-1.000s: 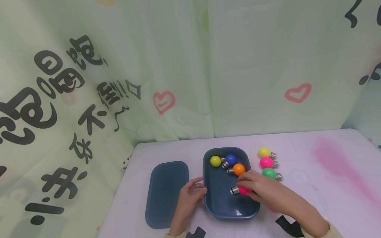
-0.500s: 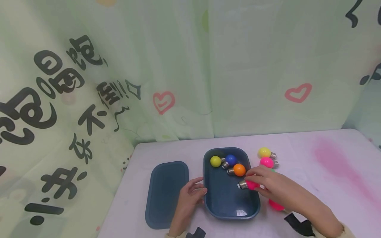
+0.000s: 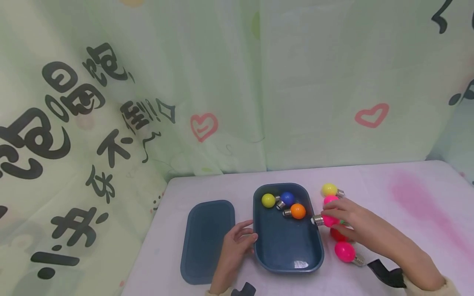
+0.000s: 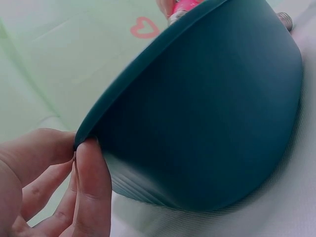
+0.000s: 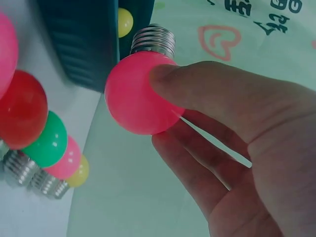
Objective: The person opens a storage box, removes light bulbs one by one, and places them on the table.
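My right hand pinches a pink light bulb by its round end, over the right rim of a dark blue plastic box. The bulb's metal screw base points left, toward the box. In the right wrist view, thumb and fingers press the pink globe from either side. With thumb and finger, my left hand grips the box's left rim, as the left wrist view also shows. Inside the box lie a yellow bulb, a blue bulb and an orange bulb.
Right of the box, more bulbs lie in a column: yellow, pink, green, red and pink. My right hand partly covers some in the head view. A flat blue lid lies left of the box.
My right hand has carried the pink bulb from inside the box up and right to its right rim. The red and lower pink bulbs have come into sight. The left hand stays put.
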Motion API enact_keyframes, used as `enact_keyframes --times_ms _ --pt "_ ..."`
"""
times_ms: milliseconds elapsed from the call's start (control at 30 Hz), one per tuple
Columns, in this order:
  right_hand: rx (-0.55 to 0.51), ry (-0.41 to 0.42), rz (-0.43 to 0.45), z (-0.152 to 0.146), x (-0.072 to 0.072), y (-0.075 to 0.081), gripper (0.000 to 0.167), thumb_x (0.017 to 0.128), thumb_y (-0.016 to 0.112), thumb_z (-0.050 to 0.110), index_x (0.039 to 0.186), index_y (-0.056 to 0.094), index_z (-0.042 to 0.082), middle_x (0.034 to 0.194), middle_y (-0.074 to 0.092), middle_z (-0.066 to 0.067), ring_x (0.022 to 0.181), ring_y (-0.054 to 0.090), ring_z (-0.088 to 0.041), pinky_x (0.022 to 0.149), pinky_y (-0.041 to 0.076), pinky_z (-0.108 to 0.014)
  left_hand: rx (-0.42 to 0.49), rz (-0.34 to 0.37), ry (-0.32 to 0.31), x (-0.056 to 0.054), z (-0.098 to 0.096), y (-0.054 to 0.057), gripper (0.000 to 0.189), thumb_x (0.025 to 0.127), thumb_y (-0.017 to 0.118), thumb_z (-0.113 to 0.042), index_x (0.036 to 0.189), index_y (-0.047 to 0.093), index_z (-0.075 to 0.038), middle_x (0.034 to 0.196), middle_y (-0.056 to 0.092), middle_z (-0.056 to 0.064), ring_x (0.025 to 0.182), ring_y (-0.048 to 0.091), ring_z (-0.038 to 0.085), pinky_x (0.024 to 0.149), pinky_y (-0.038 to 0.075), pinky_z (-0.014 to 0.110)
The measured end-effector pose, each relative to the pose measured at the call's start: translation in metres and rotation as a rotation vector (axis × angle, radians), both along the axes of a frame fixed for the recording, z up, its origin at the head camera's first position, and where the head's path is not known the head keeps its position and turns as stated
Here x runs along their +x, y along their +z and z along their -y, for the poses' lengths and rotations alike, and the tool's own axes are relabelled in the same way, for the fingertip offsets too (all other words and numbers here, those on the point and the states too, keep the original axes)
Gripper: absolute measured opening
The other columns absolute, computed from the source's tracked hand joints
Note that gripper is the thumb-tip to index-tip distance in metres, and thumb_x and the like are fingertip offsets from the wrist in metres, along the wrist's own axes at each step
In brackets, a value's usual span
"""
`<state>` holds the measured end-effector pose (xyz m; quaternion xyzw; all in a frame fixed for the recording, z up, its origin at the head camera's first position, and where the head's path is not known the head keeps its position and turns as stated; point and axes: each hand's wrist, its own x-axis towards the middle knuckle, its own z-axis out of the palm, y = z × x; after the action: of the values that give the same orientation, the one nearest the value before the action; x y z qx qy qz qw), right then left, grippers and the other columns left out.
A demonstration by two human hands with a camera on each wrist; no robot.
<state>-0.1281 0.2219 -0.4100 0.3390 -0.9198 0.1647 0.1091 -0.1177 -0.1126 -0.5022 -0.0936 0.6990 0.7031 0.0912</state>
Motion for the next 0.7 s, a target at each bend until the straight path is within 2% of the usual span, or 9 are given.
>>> enact_keyframes --times_ms 100,267,500,700 --pt "-0.008 -0.023 0.018 -0.006 -0.003 -0.002 0.048 0.066 0.090 0.007 0.111 0.074 0.016 0.115 0.065 -0.002 0.108 0.060 -0.025 0.076 0.059 -0.034 -0.004 0.002 0.001 0.000 0.000 0.001 0.047 0.088 0.075 -0.019 0.133 0.061 -0.013 0.107 0.067 0.005 0.086 0.066 0.015 0.066 0.052 0.027" --pt "-0.012 -0.090 0.133 -0.013 -0.006 -0.002 0.047 0.070 0.088 0.007 0.114 0.073 0.016 0.120 0.063 -0.008 0.114 0.058 -0.034 0.077 0.059 -0.038 -0.013 0.016 0.005 0.001 -0.001 0.004 0.047 0.088 0.075 -0.019 0.132 0.062 -0.014 0.108 0.068 0.006 0.088 0.066 0.015 0.067 0.053 0.028" --pt "-0.026 -0.111 0.117 -0.022 -0.012 -0.005 0.045 0.070 0.088 0.009 0.112 0.073 0.016 0.116 0.064 -0.007 0.109 0.061 -0.032 0.075 0.059 -0.037 -0.002 0.016 0.003 0.001 0.000 0.003 0.046 0.087 0.075 -0.019 0.132 0.062 -0.014 0.109 0.068 0.007 0.089 0.066 0.016 0.067 0.053 0.028" --pt "-0.016 -0.156 0.140 -0.030 -0.018 -0.009 0.048 0.070 0.088 0.008 0.115 0.071 0.011 0.116 0.064 -0.011 0.107 0.061 -0.033 0.074 0.059 -0.038 0.008 0.018 -0.002 0.000 0.001 0.003 0.045 0.087 0.076 -0.020 0.129 0.063 -0.015 0.107 0.068 0.006 0.088 0.066 0.016 0.068 0.053 0.028"
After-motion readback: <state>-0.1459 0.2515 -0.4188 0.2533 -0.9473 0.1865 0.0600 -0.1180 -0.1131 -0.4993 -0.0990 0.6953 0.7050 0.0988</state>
